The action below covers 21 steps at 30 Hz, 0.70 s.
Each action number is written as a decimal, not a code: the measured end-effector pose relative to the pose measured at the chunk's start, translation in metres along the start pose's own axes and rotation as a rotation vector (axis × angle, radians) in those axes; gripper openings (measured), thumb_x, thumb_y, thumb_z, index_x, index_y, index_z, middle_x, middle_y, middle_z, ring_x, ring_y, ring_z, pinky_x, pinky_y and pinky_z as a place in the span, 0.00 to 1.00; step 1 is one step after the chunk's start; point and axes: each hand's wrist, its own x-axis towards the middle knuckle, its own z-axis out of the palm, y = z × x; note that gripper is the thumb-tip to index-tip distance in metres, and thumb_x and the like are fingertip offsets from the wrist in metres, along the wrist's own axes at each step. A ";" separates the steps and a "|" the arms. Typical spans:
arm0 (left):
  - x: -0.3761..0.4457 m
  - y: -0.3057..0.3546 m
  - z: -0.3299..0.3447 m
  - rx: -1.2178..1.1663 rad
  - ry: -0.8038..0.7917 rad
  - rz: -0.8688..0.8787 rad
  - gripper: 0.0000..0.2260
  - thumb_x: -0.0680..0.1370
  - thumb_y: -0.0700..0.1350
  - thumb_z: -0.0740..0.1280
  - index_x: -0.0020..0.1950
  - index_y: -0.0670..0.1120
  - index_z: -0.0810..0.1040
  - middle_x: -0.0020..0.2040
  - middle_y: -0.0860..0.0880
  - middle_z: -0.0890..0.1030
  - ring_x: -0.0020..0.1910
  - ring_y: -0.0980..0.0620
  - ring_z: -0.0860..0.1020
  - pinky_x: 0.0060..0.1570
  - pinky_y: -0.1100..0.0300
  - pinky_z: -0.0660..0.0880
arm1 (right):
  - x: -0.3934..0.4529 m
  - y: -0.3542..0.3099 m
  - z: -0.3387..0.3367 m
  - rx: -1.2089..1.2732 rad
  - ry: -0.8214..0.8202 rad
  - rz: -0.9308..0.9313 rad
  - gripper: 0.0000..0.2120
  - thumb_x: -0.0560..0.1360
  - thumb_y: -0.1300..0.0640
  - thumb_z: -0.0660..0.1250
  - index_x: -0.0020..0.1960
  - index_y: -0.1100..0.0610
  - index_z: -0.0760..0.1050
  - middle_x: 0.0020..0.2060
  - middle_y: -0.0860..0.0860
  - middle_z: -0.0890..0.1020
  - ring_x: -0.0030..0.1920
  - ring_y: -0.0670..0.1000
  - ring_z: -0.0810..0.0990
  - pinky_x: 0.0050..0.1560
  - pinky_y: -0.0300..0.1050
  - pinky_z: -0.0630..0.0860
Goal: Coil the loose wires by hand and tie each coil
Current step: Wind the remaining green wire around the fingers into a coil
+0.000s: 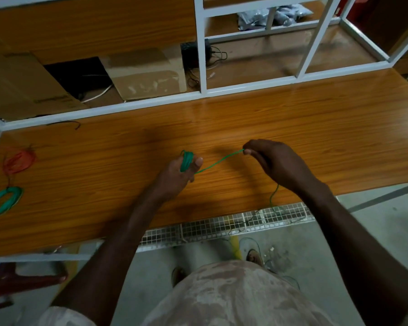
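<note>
Above the middle of the wooden table (pixel 292 118), my left hand (pixel 174 175) holds a small green wire coil (pixel 186 161) wound around its fingers. A taut green wire (pixel 219 161) runs from that coil to my right hand (pixel 276 161), which pinches it between thumb and fingertips. Below my right hand the loose tail of the wire (pixel 273 196) drops past the table's front edge toward the floor. At the table's left end lie a finished green coil (pixel 3 201) and an orange-red coil (pixel 19 161).
A white metal shelf frame (pixel 203 67) runs along the back of the table, with cardboard boxes (pixel 149 74) and a black device with cables (pixel 193 52) behind it. A wire mesh tray (pixel 222 227) hangs under the front edge. A dark red stool (pixel 21 281) stands lower left.
</note>
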 end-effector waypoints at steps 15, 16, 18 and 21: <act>-0.030 0.049 0.020 -0.891 -0.460 -0.018 0.44 0.83 0.71 0.38 0.78 0.41 0.73 0.31 0.48 0.70 0.24 0.56 0.56 0.27 0.61 0.55 | 0.003 0.034 0.035 0.052 0.044 0.170 0.07 0.88 0.50 0.62 0.57 0.50 0.77 0.35 0.49 0.79 0.33 0.50 0.78 0.36 0.49 0.70; -0.028 0.049 0.020 -0.921 -0.427 -0.003 0.42 0.84 0.70 0.40 0.79 0.41 0.72 0.32 0.47 0.71 0.24 0.57 0.57 0.28 0.60 0.55 | -0.005 0.034 0.041 0.073 0.017 0.181 0.07 0.88 0.50 0.62 0.57 0.50 0.78 0.34 0.47 0.78 0.31 0.46 0.76 0.36 0.47 0.68; -0.025 0.050 0.020 -0.970 -0.354 0.006 0.39 0.86 0.67 0.43 0.79 0.39 0.71 0.34 0.46 0.74 0.23 0.59 0.60 0.27 0.61 0.57 | -0.017 0.028 0.051 0.106 -0.050 0.193 0.09 0.88 0.50 0.61 0.61 0.48 0.80 0.38 0.45 0.83 0.33 0.39 0.77 0.39 0.45 0.70; -0.016 0.049 0.023 -1.005 -0.236 0.004 0.37 0.87 0.66 0.44 0.79 0.39 0.70 0.39 0.45 0.78 0.23 0.60 0.62 0.26 0.65 0.61 | -0.030 0.006 0.066 0.169 -0.242 0.202 0.17 0.88 0.51 0.61 0.75 0.45 0.76 0.65 0.51 0.85 0.60 0.50 0.85 0.58 0.48 0.80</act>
